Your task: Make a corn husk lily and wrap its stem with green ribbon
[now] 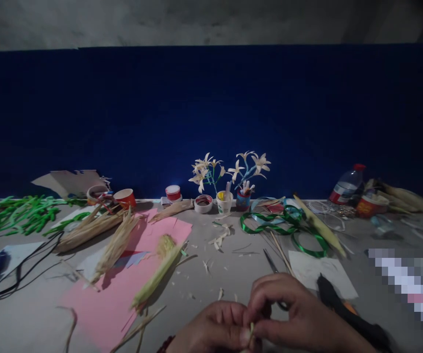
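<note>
My left hand (216,328) and my right hand (295,314) meet at the bottom edge of the view. Both pinch a small pale strip of corn husk (251,332) between thumbs and fingertips. Just beyond my right hand lie scissors (271,262) and a thin wooden stick (281,252) on the grey table (214,274). Finished husk flowers (229,169) on blue stems stand in small cups at the back.
Corn husks (115,242) and a husked cob (158,274) lie on pink paper (123,294) at left. Green ribbon (288,228), a plastic bottle (347,184), paint cups (203,203), green paper leaves (23,213), black cables (20,274) and a dark tool (347,309) surround them.
</note>
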Demonstrator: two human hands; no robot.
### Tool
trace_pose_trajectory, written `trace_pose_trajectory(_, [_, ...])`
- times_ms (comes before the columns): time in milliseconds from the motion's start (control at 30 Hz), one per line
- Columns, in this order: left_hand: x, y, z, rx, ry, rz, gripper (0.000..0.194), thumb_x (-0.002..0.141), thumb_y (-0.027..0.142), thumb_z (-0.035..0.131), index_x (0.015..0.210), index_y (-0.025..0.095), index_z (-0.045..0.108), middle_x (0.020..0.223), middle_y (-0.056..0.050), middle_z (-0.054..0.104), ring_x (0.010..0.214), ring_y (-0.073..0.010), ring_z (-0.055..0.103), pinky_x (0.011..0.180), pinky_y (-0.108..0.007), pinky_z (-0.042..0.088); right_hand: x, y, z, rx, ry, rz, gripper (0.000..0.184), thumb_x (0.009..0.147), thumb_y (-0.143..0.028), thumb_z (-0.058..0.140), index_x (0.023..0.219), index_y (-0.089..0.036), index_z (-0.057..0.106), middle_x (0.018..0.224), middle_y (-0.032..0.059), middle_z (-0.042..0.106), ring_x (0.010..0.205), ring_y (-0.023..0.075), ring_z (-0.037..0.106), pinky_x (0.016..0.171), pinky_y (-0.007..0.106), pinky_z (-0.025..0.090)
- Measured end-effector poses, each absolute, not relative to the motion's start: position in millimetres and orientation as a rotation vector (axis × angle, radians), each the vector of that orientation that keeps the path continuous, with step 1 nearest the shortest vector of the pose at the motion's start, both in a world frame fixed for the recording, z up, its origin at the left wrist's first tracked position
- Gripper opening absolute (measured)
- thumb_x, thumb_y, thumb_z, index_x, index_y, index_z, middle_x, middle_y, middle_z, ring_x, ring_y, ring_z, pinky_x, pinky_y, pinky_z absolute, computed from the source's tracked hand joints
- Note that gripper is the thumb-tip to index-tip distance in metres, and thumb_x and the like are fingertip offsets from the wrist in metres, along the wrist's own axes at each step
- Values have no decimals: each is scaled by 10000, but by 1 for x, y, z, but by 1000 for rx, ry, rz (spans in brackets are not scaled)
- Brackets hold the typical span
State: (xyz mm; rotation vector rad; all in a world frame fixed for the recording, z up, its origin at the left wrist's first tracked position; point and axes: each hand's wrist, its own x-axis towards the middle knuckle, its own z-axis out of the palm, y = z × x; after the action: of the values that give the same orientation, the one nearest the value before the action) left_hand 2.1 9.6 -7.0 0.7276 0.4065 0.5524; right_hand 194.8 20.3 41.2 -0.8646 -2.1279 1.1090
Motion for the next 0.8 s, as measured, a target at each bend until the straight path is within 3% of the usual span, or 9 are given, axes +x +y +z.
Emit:
trace_pose_trajectory(133, [1,10,-3,755,452,513,312,581,349,841,638,89,679,524,17,540,432,-48,375,468,-205,224,196,19,49,-854,-2247,1020,31,760,-161,712,784,-176,725,709,-3,663,678,130,640,694,230,474])
trace_pose_trajectory(333, [5,6,3,718,610,640,364,550,370,867,665,122,626,571,-9,640,425,-55,479,463,-186,292,194,19,47,-943,-2230,926,106,724,-93,671,725,-199,664,667,-35,633,636,119,600,641,215,448])
trace_pose_trajectory(567, [4,4,2,777,556,696,358,546,354,875,697,112,658,588,-12,656,476,-73,527,511,-198,355,196,20,41,-979,-2222,1025,157,684,-52,649,715,-206,650,681,-47,629,665,117,584,654,209,427])
trace_pose_trajectory(800, [-2,1,1,931,722,723,386,587,424,841,679,135,604,568,19,578,503,-73,463,535,-217,335,199,23,34,-1025,-2110,1064,43,728,-159,653,710,-197,645,689,-22,633,665,135,547,616,217,411])
